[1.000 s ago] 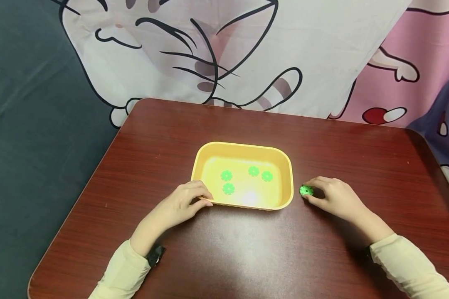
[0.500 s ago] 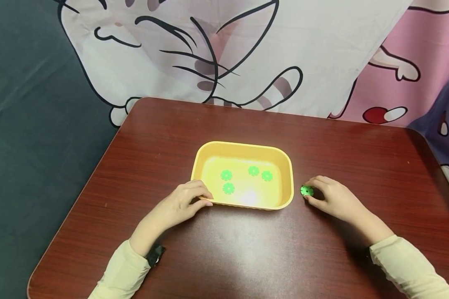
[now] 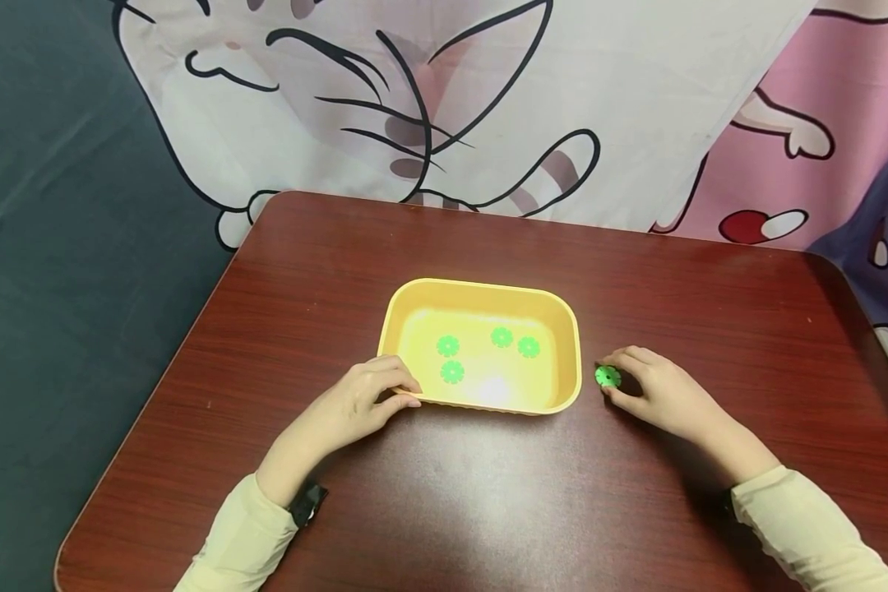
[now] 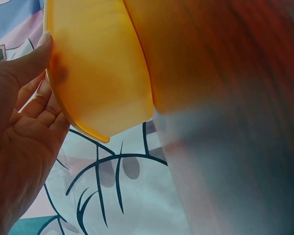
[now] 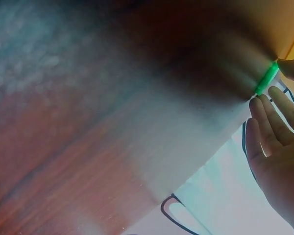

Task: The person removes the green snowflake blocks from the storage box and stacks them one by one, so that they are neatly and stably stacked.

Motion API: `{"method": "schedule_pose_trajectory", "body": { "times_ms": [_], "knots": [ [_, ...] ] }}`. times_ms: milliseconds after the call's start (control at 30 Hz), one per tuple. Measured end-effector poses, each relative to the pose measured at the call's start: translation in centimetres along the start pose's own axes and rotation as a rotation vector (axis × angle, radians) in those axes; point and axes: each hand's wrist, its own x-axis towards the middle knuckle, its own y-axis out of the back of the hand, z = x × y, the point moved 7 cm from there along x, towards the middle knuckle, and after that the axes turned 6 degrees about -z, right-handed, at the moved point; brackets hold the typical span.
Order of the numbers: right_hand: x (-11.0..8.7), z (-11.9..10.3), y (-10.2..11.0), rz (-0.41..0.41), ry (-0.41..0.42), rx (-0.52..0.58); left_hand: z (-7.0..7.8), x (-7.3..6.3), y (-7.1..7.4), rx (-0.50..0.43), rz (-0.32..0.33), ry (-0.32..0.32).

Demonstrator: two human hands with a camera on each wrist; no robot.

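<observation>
A yellow plastic bin (image 3: 481,298) stands on the table, and several flat green notched discs (image 3: 452,372) lie apart on its floor. At the bin's near left corner my left hand (image 3: 363,403) pinches the rim; in the left wrist view the thumb (image 4: 36,61) lies on the outer wall, with the other fingers partly hidden behind the rim. Just right of the bin, my right hand (image 3: 666,395) holds one more green disc (image 3: 608,376) by its edges between thumb and fingertips. Seen edge-on in the right wrist view, this disc (image 5: 267,78) is at the tabletop.
The dark red-brown wooden table (image 3: 488,493) reflects light in front of the bin. Behind it hangs a cloth (image 3: 636,99) printed with cartoon cats, and a dark green surface (image 3: 81,288) lies to the left. A black band (image 3: 308,503) shows at the left wrist.
</observation>
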Motion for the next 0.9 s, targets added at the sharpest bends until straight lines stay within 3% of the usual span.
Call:
{"method": "schedule_pose_trajectory", "body": {
  "times_ms": [900],
  "knots": [
    [0.45, 0.04, 0.86, -0.104, -0.035, 0.039, 0.05, -0.04, 0.03, 0.000, -0.007, 0.005]
  ]
}}
